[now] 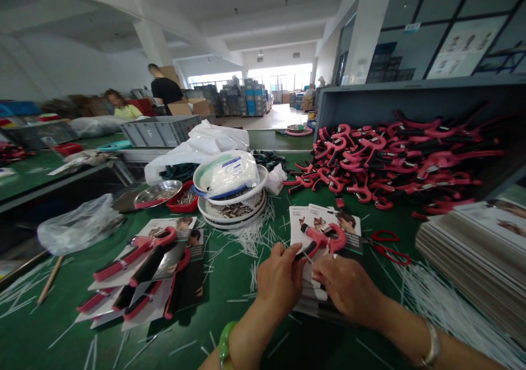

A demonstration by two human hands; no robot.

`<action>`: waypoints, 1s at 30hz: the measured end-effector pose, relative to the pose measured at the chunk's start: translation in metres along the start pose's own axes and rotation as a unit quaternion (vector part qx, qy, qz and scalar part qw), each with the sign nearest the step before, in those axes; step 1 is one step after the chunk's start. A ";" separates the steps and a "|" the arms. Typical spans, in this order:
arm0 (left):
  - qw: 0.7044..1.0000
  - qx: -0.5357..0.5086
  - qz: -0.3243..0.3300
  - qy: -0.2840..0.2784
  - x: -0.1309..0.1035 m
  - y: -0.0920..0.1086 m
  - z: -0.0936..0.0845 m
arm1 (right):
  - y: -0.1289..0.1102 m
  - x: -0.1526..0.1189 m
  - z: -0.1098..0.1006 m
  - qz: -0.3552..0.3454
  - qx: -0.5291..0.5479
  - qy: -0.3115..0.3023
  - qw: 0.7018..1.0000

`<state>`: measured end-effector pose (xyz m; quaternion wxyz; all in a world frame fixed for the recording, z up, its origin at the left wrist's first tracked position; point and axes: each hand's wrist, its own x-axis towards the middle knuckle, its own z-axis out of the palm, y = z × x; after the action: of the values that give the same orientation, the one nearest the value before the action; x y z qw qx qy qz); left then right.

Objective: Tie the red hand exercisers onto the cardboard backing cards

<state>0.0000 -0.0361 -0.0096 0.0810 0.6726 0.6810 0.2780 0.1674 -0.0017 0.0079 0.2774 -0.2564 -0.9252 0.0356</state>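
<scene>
A pink-and-black plier-like hand tool (337, 238) with a curved jaw lies on a printed card (299, 219) on top of a stack of cards. My left hand (280, 274) is closed around the tool's handle end at the card's left edge. Close beside it, my right hand (349, 288) has its fingers pinched at a thin white tie (307, 257) by the handles. My fingers partly hide the handles. To the left, several carded tools (154, 255) lie piled on the green table. Red-handled scissors (386, 244) rest right of the cards.
A grey crate (411, 93) on its side spills many pink-and-black tools (370, 156). Stacked cards (456, 255) and loose white ties (444, 304) lie at right. Bowls (234, 216) of metal parts stand mid-table, near a plastic bag (82, 225). Two people (164, 87) are in the background.
</scene>
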 end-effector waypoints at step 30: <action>0.978 0.006 0.195 -0.073 0.023 -0.006 -0.012 | 0.039 -0.013 -0.029 0.053 0.137 -0.073 0.987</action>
<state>-0.0128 -0.0173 0.0037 0.0704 0.8118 0.5304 0.2340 0.2097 0.0231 0.0176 0.2397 -0.2611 -0.9145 0.1949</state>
